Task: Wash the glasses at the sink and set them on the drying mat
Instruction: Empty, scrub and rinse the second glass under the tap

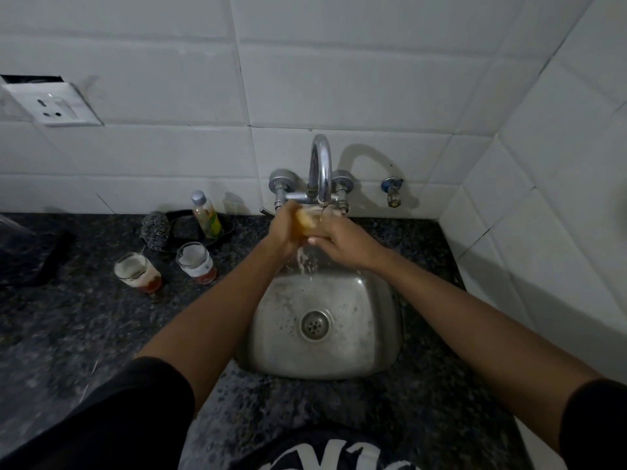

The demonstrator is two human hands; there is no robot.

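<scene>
Under the chrome tap (320, 167), both of my hands hold one small glass (314, 220) over the steel sink (366, 334). My left hand (285, 232) grips its left side, with a yellowish patch showing at the fingers. My right hand (339, 240) wraps the glass from the right. Water runs down from the glass into the basin. Two more dirty glasses stand on the dark counter to the left, one nearer the sink (196, 262) and one further left (137, 273). Both have reddish residue at the bottom.
A small bottle (207, 215), a steel scrubber (155, 230) and a dark sponge in a tray sit behind the glasses by the wall. A dark flat object (30, 259) lies at the far left. A wall socket (51, 105) is upper left and a small valve (393, 191) right of the tap.
</scene>
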